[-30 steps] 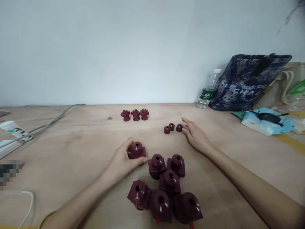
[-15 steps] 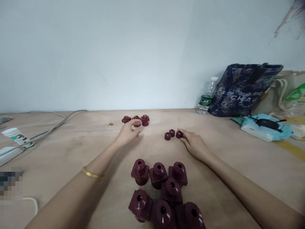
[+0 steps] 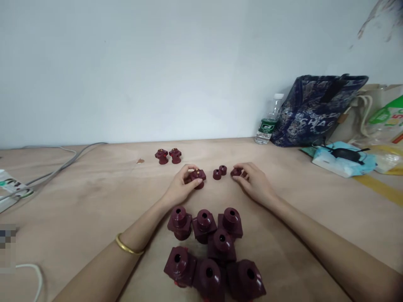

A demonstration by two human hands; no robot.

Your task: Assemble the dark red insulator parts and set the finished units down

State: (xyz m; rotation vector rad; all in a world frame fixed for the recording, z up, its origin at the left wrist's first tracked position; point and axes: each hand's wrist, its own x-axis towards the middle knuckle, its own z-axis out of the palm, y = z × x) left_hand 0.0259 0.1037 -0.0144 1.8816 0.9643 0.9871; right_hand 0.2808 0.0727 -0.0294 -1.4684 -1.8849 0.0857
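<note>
My left hand [image 3: 182, 184] grips a dark red square-flanged part [image 3: 198, 176] with a brass-coloured bit on top, at the middle of the table. To the right, my right hand [image 3: 255, 182] pinches a small dark red cap [image 3: 236, 171] between thumb and fingers. Two more small caps [image 3: 217, 174] stand between my hands, each with a hole in its top. Farther back on the left are two flanged parts [image 3: 175, 155] with brass-coloured bits on top. Nearer to me stand several capped dark red parts [image 3: 204, 222], grouped close together.
A water bottle [image 3: 266, 126] and a dark blue bag [image 3: 315, 111] stand against the wall at the right. A black item [image 3: 346, 155] lies on a light blue packet. Cables [image 3: 67, 163] and a white-and-green container [image 3: 14, 184] are at the left.
My left hand has taken one flanged part from the back row and brought it forward and right. My right hand now pinches the rightmost cap, slightly apart from the other two.
</note>
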